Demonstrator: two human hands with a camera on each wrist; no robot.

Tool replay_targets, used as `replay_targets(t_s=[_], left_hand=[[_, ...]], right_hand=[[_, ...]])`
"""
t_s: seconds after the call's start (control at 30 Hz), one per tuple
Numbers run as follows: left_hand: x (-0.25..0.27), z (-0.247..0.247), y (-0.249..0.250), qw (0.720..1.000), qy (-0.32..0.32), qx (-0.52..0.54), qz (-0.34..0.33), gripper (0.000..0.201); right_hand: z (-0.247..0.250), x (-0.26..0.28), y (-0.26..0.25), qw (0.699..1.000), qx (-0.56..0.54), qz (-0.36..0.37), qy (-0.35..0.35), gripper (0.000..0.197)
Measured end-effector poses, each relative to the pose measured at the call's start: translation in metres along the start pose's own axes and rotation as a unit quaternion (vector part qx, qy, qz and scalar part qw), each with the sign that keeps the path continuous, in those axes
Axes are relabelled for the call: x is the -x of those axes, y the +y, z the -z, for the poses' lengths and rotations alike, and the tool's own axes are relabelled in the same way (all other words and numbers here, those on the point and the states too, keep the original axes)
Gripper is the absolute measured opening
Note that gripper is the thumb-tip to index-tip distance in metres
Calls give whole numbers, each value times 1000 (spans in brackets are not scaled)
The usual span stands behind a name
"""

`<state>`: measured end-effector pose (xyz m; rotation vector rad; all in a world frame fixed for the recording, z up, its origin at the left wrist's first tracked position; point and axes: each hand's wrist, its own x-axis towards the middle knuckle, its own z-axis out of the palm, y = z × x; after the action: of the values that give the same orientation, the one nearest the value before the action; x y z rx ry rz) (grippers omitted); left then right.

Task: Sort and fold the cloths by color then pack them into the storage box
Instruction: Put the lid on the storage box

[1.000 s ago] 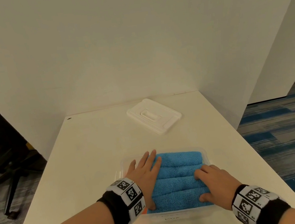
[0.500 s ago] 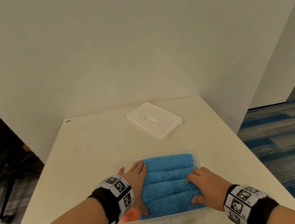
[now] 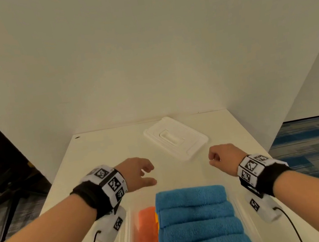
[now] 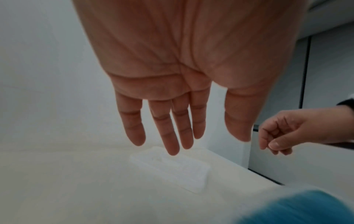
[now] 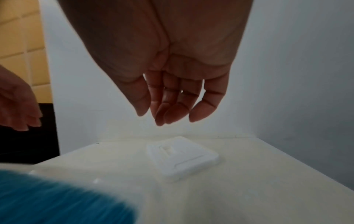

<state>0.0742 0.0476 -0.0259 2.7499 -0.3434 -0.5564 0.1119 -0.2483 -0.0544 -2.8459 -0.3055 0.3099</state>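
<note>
Folded blue cloths point(image 3: 197, 218) fill the clear storage box point(image 3: 127, 236) at the near edge of the table, with an orange cloth point(image 3: 147, 231) tucked along their left side. The blue cloths point(image 4: 298, 209) also show blurred in the left wrist view, and the blue cloths point(image 5: 57, 200) in the right wrist view. My left hand point(image 3: 139, 173) hovers above the table beyond the box, fingers straight and relaxed, holding nothing. My right hand point(image 3: 221, 156) hovers at the same height to the right, fingers loosely curled, empty. The box's white lid point(image 3: 175, 137) lies farther back, between the hands.
The cream table point(image 3: 97, 154) runs back to a white wall. A white partition point(image 3: 294, 91) stands along its right edge, with blue striped carpet point(image 3: 311, 140) beyond. A dark office chair point(image 3: 5, 183) sits on the floor to the left.
Both hands have lifted off the blue cloths and moved forward past the box toward the lid. The box now sits lower and closer in the head view.
</note>
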Motion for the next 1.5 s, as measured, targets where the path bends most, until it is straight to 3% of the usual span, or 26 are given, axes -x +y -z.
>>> replay_targets(t_s=[0.17,0.23,0.3,0.47,0.67,0.83,1.17,1.37,1.5], left_hand=[[-66,35,-4,995,8,-103,6,45],[-95,38,-5,988,-1,-155,9,46],[-119,35,-6,980,-19,-198,10,48],[-164,13,-13,968,-66,-242,17,51],[-186,-16,-27,969,-84,-231,22,58],[-197,-28,-33,971,-89,-218,33,61],[-201,-39,-33,970,-107,-215,29,61],[-195,-41,-50,979,-70,-189,34,60],[-189,-42,-70,979,-23,-151,136,62]], right_hand=[[11,-69,-5,988,117,-25,-96,23],[7,-93,-5,979,157,-22,-125,19],[0,-113,-4,974,180,-13,-137,14],[-27,-154,-6,966,183,-1,-183,33],[-54,-180,-10,960,189,32,-204,55],[-65,-191,-9,944,208,31,-255,59],[-64,-209,-13,940,245,0,-237,91],[-60,-201,-31,930,241,14,-279,69],[-64,-183,-34,920,223,64,-315,57]])
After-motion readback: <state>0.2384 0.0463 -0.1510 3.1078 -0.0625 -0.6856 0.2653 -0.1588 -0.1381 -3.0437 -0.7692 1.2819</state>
